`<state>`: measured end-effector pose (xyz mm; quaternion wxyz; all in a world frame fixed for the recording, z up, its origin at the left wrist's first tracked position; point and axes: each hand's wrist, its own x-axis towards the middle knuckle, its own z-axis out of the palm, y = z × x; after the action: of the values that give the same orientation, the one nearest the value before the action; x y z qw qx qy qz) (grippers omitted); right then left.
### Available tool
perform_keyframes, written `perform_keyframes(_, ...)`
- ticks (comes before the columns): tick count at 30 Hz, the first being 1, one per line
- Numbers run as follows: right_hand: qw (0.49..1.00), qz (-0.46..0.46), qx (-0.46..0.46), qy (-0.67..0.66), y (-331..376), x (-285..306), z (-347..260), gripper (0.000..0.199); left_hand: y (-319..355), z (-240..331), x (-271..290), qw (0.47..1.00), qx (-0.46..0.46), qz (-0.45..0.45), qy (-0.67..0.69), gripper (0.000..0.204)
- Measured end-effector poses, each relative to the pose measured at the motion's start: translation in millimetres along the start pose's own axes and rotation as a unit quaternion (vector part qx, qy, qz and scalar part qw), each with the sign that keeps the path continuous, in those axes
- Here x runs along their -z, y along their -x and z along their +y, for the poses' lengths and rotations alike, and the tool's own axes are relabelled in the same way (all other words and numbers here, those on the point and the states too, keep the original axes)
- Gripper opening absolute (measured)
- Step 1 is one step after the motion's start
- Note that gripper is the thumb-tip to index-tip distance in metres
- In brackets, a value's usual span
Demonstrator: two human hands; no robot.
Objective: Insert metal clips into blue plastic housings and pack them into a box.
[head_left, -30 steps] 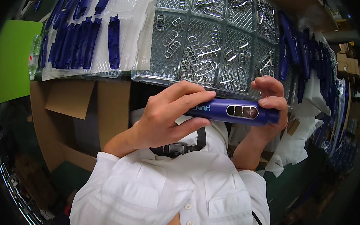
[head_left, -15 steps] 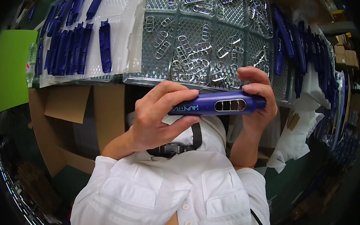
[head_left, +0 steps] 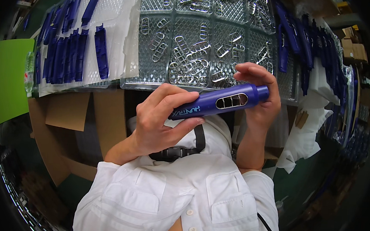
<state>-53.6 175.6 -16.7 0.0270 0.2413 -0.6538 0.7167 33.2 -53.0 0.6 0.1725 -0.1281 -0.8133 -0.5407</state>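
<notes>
A blue plastic tube-shaped handle [head_left: 211,103] with light-blue lettering is held in front of me, its right end tilted upward. Set into its side is an oval chrome frame [head_left: 231,101] with crossbars. My left hand [head_left: 159,118] is closed round the handle's left end, thumb below and fingers above. At the other end, my right hand [head_left: 262,99] lies behind the handle's narrower tip. Its fingers are loosely bent and raised above the handle, apart from one another; the thumb is hidden behind it.
A clear compartment tray [head_left: 153,77] with many loose chrome frames stands ahead. Blue half-shells [head_left: 100,53] lie on white sheeting at left. More blue handles [head_left: 297,37] are piled at right. An open cardboard box [head_left: 108,119] sits below the table edge, left.
The handle's right end has tipped upward and shifted slightly left. My right hand's fingers have lifted off its top. The left hand keeps its grip.
</notes>
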Motion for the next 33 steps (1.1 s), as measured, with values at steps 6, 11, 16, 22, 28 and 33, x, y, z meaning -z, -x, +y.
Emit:
perform_keyframes(6,0.958,-0.108,-0.181,-0.193,20,-21,-16,0.057,8,-22,-23,0.987,0.078,0.128,0.054,0.052)
perform_keyframes(11,0.965,0.029,-0.158,-0.209,29,-32,-16,0.035,-8,-20,-46,0.998,-0.035,0.060,-0.008,0.060)
perform_keyframes(16,0.963,0.035,-0.146,-0.223,33,-14,-12,0.037,-12,-11,-42,0.994,-0.098,-0.001,-0.045,0.075)
perform_keyframes(22,0.953,0.003,-0.199,-0.227,33,-3,-20,0.043,-20,0,-31,0.971,-0.146,-0.090,-0.163,0.069)
perform_keyframes(28,0.956,-0.012,-0.220,-0.196,33,-2,-17,0.043,-15,0,-37,0.981,-0.121,-0.067,-0.138,0.067)
perform_keyframes(33,0.945,0.000,-0.225,-0.237,37,-1,-13,0.045,-15,1,-36,0.981,-0.127,-0.066,-0.128,0.072)
